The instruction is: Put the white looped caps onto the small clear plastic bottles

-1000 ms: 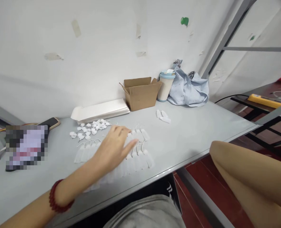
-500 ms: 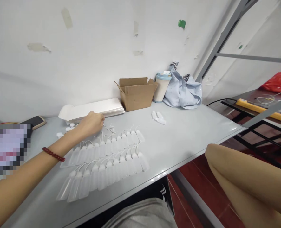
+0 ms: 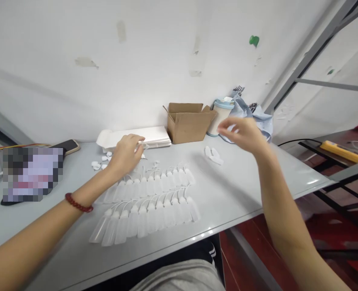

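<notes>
Two rows of small translucent plastic bottles with tethered caps lie on the grey table (image 3: 257,178): a far row (image 3: 154,182) and a near row (image 3: 148,212). My left hand (image 3: 126,153), with a red bead bracelet on its wrist, rests fingers curled over a scatter of small white caps (image 3: 102,161) just behind the far row; what its fingertips hold is hidden. My right hand (image 3: 242,133) is raised in the air above the table's right part, fingers loosely bent and apart, with nothing seen in it.
A stack of white paper bags (image 3: 136,135), an open cardboard box (image 3: 188,127), a cup (image 3: 221,117) and a light blue cloth (image 3: 262,121) line the wall. A few white pieces (image 3: 213,155) lie mid-table. A phone (image 3: 66,146) lies left. A yellow power strip (image 3: 342,151) lies beyond the right edge.
My right hand has come up from below the table edge into the air near the cup. My left hand has stayed at the white caps, shifting slightly.
</notes>
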Available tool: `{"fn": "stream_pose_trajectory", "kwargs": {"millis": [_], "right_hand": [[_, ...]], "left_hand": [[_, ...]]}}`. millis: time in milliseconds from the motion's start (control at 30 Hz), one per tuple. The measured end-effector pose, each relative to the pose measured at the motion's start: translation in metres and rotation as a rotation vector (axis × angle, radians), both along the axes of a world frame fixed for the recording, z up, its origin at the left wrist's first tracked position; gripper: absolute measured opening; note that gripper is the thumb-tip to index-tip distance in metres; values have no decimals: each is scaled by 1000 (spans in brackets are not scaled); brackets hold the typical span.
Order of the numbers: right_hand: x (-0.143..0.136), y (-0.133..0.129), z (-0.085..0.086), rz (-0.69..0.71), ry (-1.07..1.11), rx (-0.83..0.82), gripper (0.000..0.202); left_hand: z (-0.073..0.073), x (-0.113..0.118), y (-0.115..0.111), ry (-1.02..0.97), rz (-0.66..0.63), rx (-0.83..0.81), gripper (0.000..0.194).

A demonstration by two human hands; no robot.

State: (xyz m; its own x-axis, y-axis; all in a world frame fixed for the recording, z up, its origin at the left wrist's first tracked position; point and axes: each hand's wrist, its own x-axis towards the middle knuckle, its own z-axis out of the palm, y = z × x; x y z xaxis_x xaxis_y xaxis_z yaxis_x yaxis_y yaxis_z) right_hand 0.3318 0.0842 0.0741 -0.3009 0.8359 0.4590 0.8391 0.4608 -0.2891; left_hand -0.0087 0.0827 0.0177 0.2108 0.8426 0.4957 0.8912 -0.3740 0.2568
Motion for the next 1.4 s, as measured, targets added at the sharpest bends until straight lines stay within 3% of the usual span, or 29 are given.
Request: {"fn": "stream_pose_trajectory", "kwargs": {"millis": [167, 267, 400, 533, 833, 933, 1033, 1100, 1200, 1400], "right_hand": [[1, 11, -38, -180, -215, -349, 6], [0, 10, -49, -310, -349, -395, 17], [2, 10, -47, -376, -428, -439, 24], [1, 12, -46, -346, -456, -552, 17], [-2, 13, -47, -316, -465, -639, 16], [-5, 8, -44, -155, -368, -664, 15], [-23, -2, -44, 185, -32, -640, 21], [-44, -12, -48, 342, 185, -547, 24], [-77, -30, -59, 476, 392, -485, 24], [-109, -57, -71, 641, 391, -414, 23]], "left_hand": [[-5, -11, -36, -269, 47, -10, 29], [-13, -17, -50, -356, 112, -96, 26], [-13, -16, -58, -465, 102, -175, 25], [-5, -10, -62, -614, 78, -274, 27], [-2, -3, -68, -872, 29, -479, 20], [-2, -1, -70, -908, -10, -544, 19], [-1, 3, -73, -931, -47, -609, 19], [1, 6, -76, -938, -81, -630, 18], [5, 15, -83, -928, -161, -654, 16], [9, 32, -97, -880, -293, -684, 16]]}}
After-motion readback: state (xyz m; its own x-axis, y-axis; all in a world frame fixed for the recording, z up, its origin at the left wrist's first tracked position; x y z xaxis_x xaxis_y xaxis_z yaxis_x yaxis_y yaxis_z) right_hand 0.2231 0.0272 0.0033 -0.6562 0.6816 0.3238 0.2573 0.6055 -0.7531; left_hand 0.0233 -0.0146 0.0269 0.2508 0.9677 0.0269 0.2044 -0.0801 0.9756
